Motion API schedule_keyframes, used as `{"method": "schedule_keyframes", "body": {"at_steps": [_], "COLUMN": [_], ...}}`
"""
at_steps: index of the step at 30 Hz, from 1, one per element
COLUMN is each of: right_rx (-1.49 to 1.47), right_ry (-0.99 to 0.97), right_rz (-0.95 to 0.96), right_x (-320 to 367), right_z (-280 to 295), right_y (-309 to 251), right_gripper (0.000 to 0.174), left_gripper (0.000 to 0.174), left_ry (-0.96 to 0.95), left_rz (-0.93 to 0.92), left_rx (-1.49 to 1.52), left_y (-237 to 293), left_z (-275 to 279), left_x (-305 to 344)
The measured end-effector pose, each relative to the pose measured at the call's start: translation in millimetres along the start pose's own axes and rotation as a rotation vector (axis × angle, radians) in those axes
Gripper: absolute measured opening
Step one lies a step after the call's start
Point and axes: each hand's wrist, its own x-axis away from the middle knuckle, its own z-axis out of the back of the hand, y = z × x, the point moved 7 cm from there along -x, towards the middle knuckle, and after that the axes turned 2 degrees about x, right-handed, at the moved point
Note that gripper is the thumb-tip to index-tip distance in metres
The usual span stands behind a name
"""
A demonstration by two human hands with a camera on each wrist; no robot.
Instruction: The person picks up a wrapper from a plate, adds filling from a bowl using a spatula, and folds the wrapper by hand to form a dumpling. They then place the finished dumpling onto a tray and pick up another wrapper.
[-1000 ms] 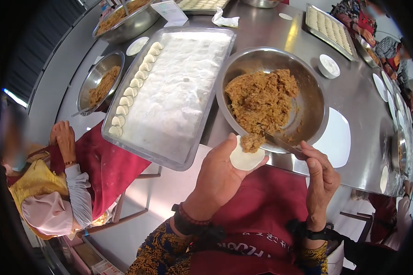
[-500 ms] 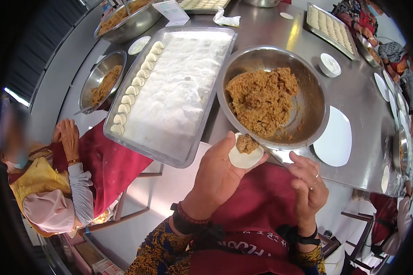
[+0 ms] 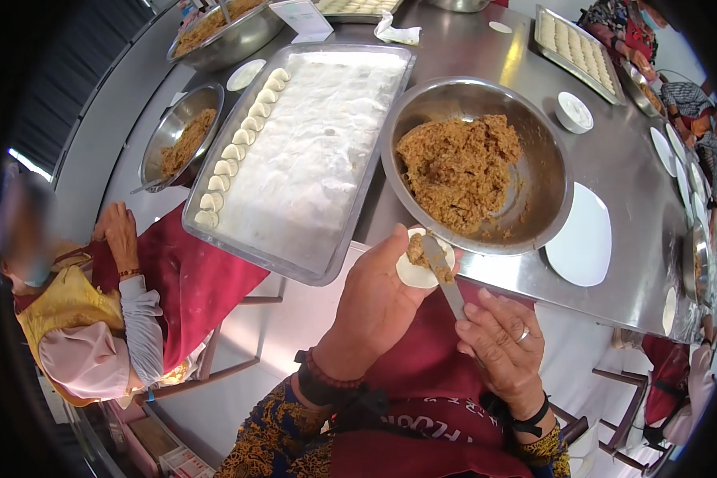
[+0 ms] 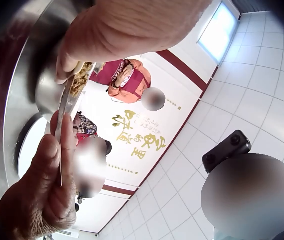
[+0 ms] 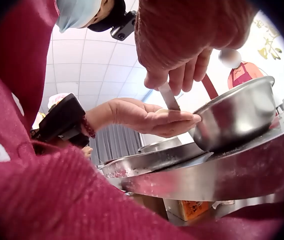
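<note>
My left hand (image 3: 374,307) is palm up in the head view, carrying a round white dough wrapper (image 3: 416,272) on nearly straight fingers, thumb beside its edge. Brown filling (image 3: 417,250) lies on the wrapper's upper left. My right hand (image 3: 503,346) grips a flat metal spatula (image 3: 452,295), its blade tip over the wrapper with filling stuck to it. In the left wrist view the right hand (image 4: 39,192) pinches the spatula between thumb and fingers. The right wrist view has the left hand (image 5: 144,117) below the blade (image 5: 169,97). Just beyond both hands stands a steel bowl (image 3: 556,191) of filling.
Left of the bowl, a floured tray (image 3: 315,171) holds a row of folded dumplings (image 3: 233,151). A white plate (image 3: 581,243) and a small white bowl (image 3: 574,112) are right of it. Another person's hands (image 3: 119,235) rest at the left table edge.
The right hand has moved left and down from the bowl's edge, bringing the spatula blade over the wrapper. The filling now sits farther left on the wrapper. The left hand has barely moved.
</note>
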Motion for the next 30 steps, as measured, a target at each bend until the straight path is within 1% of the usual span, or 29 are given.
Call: {"method": "schedule_keyframes", "body": {"at_steps": [7,9,10,12,16,18,20,22,24,26,28,30], "right_rx": [-0.06,-0.227,-0.228,-0.396,-0.433,-0.434,-0.435,-0.378,-0.351,-0.322,-0.317,-0.323], "right_ry": [-0.001,0.051,0.05,0.154,0.222,0.215,0.209,0.147,0.12,0.093,0.137,0.14], "right_rz": [-0.012,-0.104,-0.103,-0.282,-0.378,-0.371,-0.363,-0.31,-0.281,-0.252,-0.259,-0.248], "right_x": [2.4,5.7,7.0,11.8,7.6,5.6,4.8,3.6,4.3,4.4,5.8,4.0], "right_z": [0.4,7.6,9.1,15.7,12.7,8.2,5.9,2.9,3.7,4.6,9.0,6.8], "right_y": [1.0,10.7,11.0,24.1,30.4,31.2,31.1,27.3,23.2,21.2,23.6,23.6], "right_gripper": [0.027,0.025,0.025,0.024,0.023,0.023,0.023,0.023,0.023,0.022,0.022,0.023], "left_gripper": [0.051,0.051,0.051,0.05,0.049,0.038,0.038,0.038,0.047,0.048,0.048,0.05], "left_ry": [0.0,0.057,0.058,0.015,0.034,0.003,0.007,0.012,0.066,0.067,0.068,0.051], "left_rz": [-0.004,-0.022,-0.023,-0.002,-0.005,0.001,0.001,0.003,-0.012,-0.012,-0.011,-0.006], "left_rx": [0.006,0.053,0.055,0.051,0.088,0.123,0.124,0.125,0.103,0.101,0.098,0.133], "left_y": [-1.1,0.7,1.3,0.9,-1.1,-0.6,-0.7,-1.2,-1.0,-0.7,-1.3,-3.6], "left_z": [7.5,11.3,12.3,12.3,15.7,12.9,15.2,16.3,19.6,19.4,19.8,19.5], "left_x": [-4.5,-5.3,-4.9,-3.8,-2.9,-0.8,-1.0,-1.3,-2.1,-2.4,-2.7,-2.7]}}
